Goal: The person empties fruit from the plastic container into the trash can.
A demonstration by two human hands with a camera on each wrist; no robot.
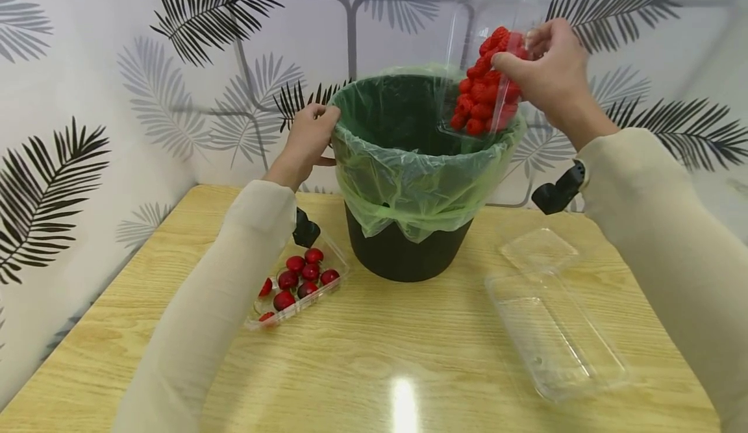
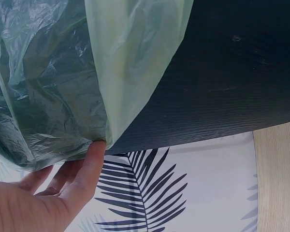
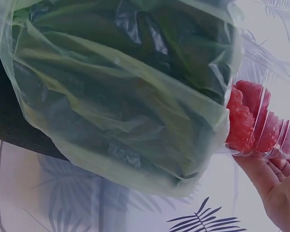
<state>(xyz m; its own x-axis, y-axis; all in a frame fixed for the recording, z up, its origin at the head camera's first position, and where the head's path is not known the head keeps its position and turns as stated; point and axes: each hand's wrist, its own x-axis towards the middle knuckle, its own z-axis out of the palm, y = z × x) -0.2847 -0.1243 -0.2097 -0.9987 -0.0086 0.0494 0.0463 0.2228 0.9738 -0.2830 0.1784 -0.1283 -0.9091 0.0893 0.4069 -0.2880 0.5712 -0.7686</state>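
Observation:
A black trash can [image 1: 403, 251], lined with a thin green plastic bag [image 1: 409, 189], stands upright on the table. My left hand [image 1: 310, 136] holds its rim at the left; in the left wrist view the fingers [image 2: 89, 171] lie against the outside of the bag. On the other side my right hand [image 1: 555, 76] grips a clear plastic clamshell [image 1: 458, 50], tilted steeply over the can's right rim with its lid swung up. Red raspberries [image 1: 482, 98] fill the clamshell's lower part. From the right wrist, they show [image 3: 251, 118] through the ridged plastic beside the bag.
Left of the can, a clear tray [image 1: 345, 265] with several dark red cherries [image 1: 310, 271] lies partly behind my left sleeve. An open clear plastic container [image 1: 555, 342] sits at the right of the wooden table [image 1: 374, 348]. A leaf-patterned wall covering [image 1: 292, 37] rises close behind.

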